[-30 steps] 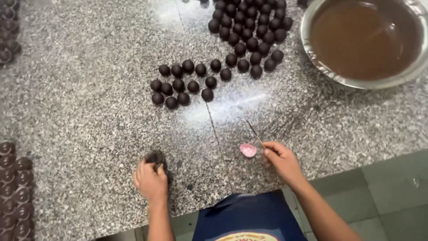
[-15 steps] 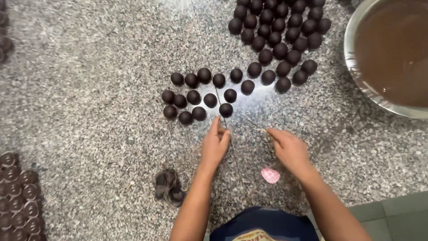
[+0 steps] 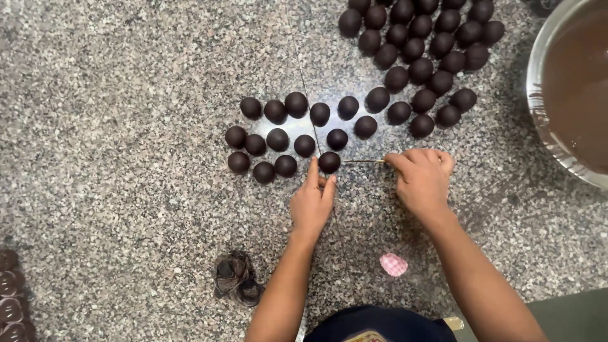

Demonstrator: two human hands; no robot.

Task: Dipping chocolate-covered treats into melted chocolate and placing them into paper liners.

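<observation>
Several dark chocolate balls [image 3: 277, 139] lie in rows on a speckled granite counter [image 3: 126, 126]. My left hand [image 3: 313, 202] rests flat with its fingertips touching the nearest ball [image 3: 329, 162]. My right hand [image 3: 422, 177] pinches a thin stick [image 3: 364, 161] whose tip points into that same ball. A larger cluster of chocolate balls [image 3: 421, 44] lies farther back on the right.
A metal bowl of melted chocolate [image 3: 573, 95] sits at the right edge. A small pink wrapper [image 3: 393, 264] and a crumpled dark cloth [image 3: 234, 278] lie near the counter's front edge. Round dark moulded pieces [image 3: 9, 294] show at the lower left.
Both hands moved forward from the counter's front edge to the nearest ball. The right hand left the pink wrapper behind and now holds a stick; the left hand left the dark cloth.
</observation>
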